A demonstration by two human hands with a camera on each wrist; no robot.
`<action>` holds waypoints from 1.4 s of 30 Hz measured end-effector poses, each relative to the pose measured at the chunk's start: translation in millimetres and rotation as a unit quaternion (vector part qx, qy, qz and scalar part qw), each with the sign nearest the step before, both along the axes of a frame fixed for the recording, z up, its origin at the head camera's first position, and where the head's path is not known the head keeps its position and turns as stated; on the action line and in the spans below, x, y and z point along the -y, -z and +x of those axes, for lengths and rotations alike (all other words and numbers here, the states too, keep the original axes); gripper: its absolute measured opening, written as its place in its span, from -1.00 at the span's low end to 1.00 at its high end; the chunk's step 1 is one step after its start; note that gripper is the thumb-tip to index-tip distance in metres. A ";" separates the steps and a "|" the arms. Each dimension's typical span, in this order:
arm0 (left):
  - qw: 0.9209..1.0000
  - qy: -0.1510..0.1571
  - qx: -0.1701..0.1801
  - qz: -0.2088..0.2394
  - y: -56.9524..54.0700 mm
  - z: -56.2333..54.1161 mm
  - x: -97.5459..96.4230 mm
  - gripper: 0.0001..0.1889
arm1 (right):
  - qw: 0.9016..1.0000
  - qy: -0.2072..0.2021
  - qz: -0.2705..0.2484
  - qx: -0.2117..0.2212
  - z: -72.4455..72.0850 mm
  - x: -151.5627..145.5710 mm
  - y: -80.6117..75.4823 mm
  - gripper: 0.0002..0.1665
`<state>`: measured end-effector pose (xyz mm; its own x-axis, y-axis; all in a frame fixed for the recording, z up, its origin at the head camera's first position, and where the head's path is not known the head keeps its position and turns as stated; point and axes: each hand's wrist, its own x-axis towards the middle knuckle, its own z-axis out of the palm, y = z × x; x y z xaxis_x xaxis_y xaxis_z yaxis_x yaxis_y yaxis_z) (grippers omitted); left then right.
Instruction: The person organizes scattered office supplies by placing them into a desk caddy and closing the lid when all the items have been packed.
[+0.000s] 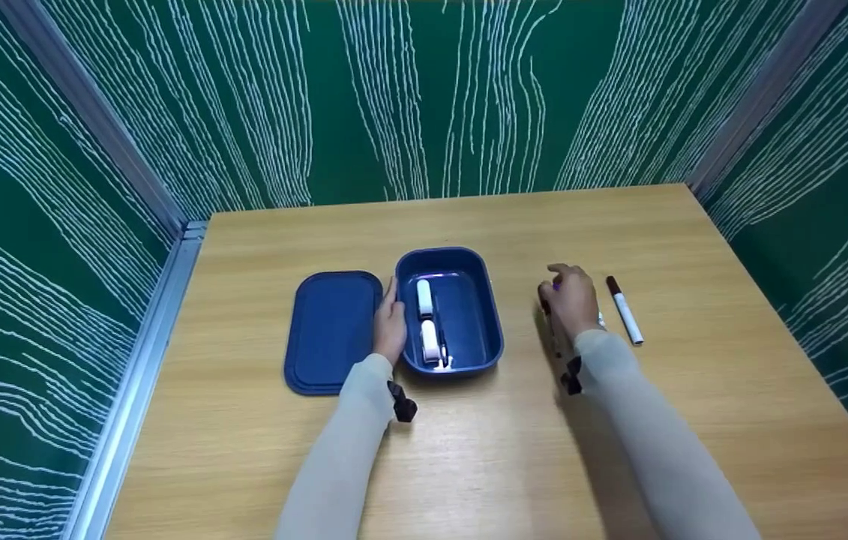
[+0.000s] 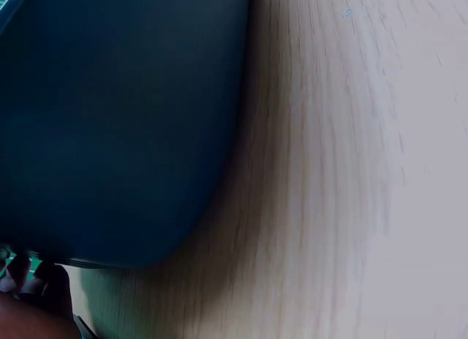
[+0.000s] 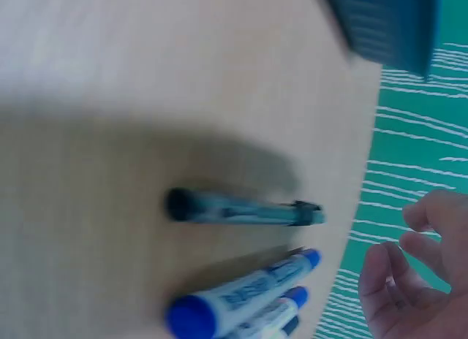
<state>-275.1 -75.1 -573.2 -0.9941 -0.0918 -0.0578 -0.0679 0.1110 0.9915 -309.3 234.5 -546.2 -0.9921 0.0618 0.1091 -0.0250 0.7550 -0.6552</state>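
Note:
A dark blue plastic box (image 1: 472,319) stands uncovered on the table. Inside, along its left side, lie two white rounded items (image 1: 429,341) and a thin dark pen (image 1: 441,337). My left hand (image 1: 390,328) rests against the box's left wall, fingers extended; its fingertips (image 2: 45,282) show at the box's edge in the left wrist view. My right hand (image 1: 573,300) is over the markers, right of the box. In the right wrist view its loosely bent fingers appear apart from a dark pen-like marker (image 3: 245,210) and blue-capped markers (image 3: 248,291).
The box's flat blue lid (image 1: 332,330) lies to the left, beside my left hand. A white marker with a dark cap (image 1: 624,310) lies to the right of my right hand. Green panels with white lines (image 1: 468,97) stand along the table's back and sides.

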 end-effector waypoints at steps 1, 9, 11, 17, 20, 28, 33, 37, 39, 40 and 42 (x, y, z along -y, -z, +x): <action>1.000 -0.001 0.001 0.000 -0.3 0.3 -0.1 -0.41 | 1.000 0.002 0.003 0.002 1.0 -0.9 2.8 -0.50; 1.000 0.004 0.007 0.002 0.1 0.6 0.1 -0.41 | 1.000 0.004 0.026 0.007 7.1 1.4 18.2 -0.55; 1.000 0.002 0.005 0.000 0.7 0.2 0.3 -0.41 | 0.999 0.002 0.040 0.008 8.3 2.9 21.1 -0.58; 1.000 0.002 0.008 0.004 1.6 0.0 0.7 -0.42 | 0.997 0.000 0.083 0.001 10.0 4.4 31.0 -0.69; 1.000 0.004 0.009 0.004 1.5 0.2 0.6 -0.42 | 0.996 -0.002 0.092 0.001 11.1 4.1 33.8 -0.69; 1.000 0.002 0.001 0.004 -0.1 1.5 0.5 -0.41 | 0.996 -0.018 0.092 -0.004 10.4 4.3 37.4 -0.67; 1.000 0.003 0.003 0.006 0.0 1.5 0.5 -0.41 | 0.996 -0.020 0.086 0.002 10.4 3.8 38.0 -0.53; 1.000 0.004 0.002 0.008 0.2 1.5 0.4 -0.41 | 0.996 -0.022 0.084 0.002 10.3 3.5 38.4 -0.54; 1.000 0.004 0.000 0.009 0.3 1.4 0.6 -0.40 | 0.996 -0.022 0.083 0.001 10.3 3.6 38.0 -0.56; 1.000 0.004 -0.002 0.008 0.4 1.0 0.7 -0.40 | 0.996 -0.022 0.082 0.001 10.5 3.8 37.7 -0.58; 1.000 0.004 -0.003 0.006 -0.1 0.9 1.0 -0.40 | 0.997 -0.023 0.079 0.006 10.7 4.4 36.5 -0.60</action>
<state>-274.2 -76.1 -573.1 -0.9952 -0.0823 -0.0532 -0.0613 0.0992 0.9932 -298.6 230.2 -582.7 -0.9948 -0.0003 0.1021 -0.0546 0.8467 -0.5293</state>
